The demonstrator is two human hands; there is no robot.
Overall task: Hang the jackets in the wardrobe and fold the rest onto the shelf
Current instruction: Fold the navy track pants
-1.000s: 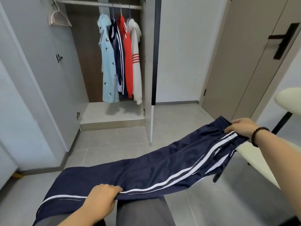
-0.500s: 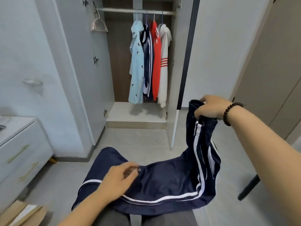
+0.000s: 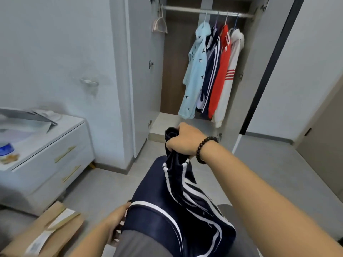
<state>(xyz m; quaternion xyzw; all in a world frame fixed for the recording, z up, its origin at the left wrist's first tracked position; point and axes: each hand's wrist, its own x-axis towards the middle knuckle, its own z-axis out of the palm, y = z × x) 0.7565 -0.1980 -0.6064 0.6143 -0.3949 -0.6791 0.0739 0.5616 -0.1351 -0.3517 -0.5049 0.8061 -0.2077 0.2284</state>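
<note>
Navy track trousers [image 3: 163, 210] with white side stripes lie doubled over my lap. My right hand [image 3: 183, 140], a dark bead bracelet on its wrist, grips the bunched waistband end and holds it up in front of the wardrobe. My left hand [image 3: 118, 222] holds the folded left edge low down, its fingers partly tucked under the cloth. Inside the open wardrobe [image 3: 259, 71] several jackets hang on the rail [image 3: 185, 9]: a light blue one [image 3: 196, 71], a navy striped one [image 3: 211, 71], a red one [image 3: 221, 71] and a white one [image 3: 232, 76].
An empty pink hanger [image 3: 159, 25] hangs on the open wardrobe door. The wardrobe's pale bottom shelf [image 3: 165, 123] shows below the jackets. A white drawer unit [image 3: 55, 154] with items on top stands at left. A cardboard box [image 3: 50, 229] lies on the grey floor by my left arm.
My right hand swung the waistband end leftward and down towards the middle, doubling the trousers over. My left hand shifted from on top of the cloth to its left edge. The view turned left.
</note>
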